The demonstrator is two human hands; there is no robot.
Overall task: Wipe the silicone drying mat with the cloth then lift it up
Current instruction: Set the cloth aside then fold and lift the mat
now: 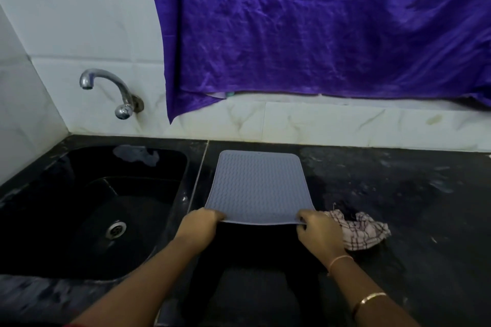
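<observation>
The grey-blue ribbed silicone drying mat is in the middle of the black counter, its near edge raised off the surface while the far edge rests near the wall. My left hand pinches the mat's near left corner. My right hand pinches the near right corner. The checked cloth lies crumpled on the counter just right of my right hand, with no hand on it.
A black sink with a metal drain sits to the left of the mat, under a chrome tap on the tiled wall. A purple fabric hangs over the wall behind. Black counter stretches to the right.
</observation>
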